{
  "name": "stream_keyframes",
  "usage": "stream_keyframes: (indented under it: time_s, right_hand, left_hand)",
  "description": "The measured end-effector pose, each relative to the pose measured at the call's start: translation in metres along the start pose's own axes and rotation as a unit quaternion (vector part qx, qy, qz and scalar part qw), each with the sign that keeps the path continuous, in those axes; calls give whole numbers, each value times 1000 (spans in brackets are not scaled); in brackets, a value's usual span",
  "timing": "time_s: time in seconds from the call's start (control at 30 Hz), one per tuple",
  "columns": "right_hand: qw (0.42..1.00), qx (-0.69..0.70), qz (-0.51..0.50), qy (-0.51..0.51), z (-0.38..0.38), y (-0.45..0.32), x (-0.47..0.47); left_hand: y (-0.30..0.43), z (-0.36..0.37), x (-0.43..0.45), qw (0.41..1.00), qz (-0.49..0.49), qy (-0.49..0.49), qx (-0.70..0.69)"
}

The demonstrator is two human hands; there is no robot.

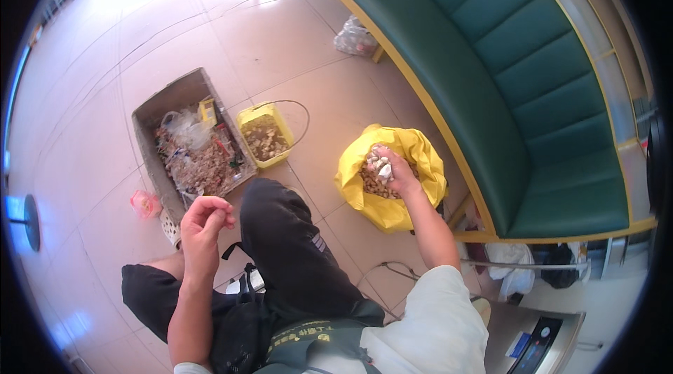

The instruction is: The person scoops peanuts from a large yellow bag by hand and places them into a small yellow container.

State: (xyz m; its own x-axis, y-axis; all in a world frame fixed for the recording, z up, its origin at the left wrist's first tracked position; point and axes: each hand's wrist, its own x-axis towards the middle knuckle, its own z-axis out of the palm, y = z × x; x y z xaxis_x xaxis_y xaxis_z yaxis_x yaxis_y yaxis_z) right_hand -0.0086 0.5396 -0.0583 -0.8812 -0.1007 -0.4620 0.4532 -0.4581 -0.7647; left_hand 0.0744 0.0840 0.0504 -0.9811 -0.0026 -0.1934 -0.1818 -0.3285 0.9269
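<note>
My right hand, palm up, holds a handful of small pale pieces that look like nuts or shells. It is over the mouth of a yellow bag with its rim folded out. Many small tan pieces that look like unshelled peanuts lie inside. My left hand is raised near my knee, thumb and fingertips together; whether anything is pinched between them cannot be seen. Beyond it stand a worn box of shell-like scraps and plastic, and a yellow bucket holding pale pieces in murky liquid.
A green padded bench curves along the right. A clear bag sits by its leg. A pink crumpled item lies beside the box. Cables are on the tiled floor near a metal appliance at the lower right.
</note>
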Motion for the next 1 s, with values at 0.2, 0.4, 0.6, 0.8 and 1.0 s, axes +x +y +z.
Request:
stream_keyframes:
  time_s: [0.2, 0.4, 0.6, 0.8, 1.0]
  right_hand:
    - [989, -3, 64, -131, 96, 17, 95]
    - [987, -49, 109, -104, 158, 109, 211]
    - [973, -219, 67, 15, 182, 158, 252]
    - [955, -289, 42, 44, 184, 157, 257]
    - [926, -377, 21, -11, 184, 127, 252]
  left_hand:
    - [6, -7, -3, 1000, 3, 0, 3]
    - [11, -16, -7, 1000, -6, -2, -11]
    - [12, -26, -15, 999, -30, 7, -23]
    - [9, -31, -15, 999, -27, 8, -29]
    - [8, -27, -14, 999, -23, -6, -34]
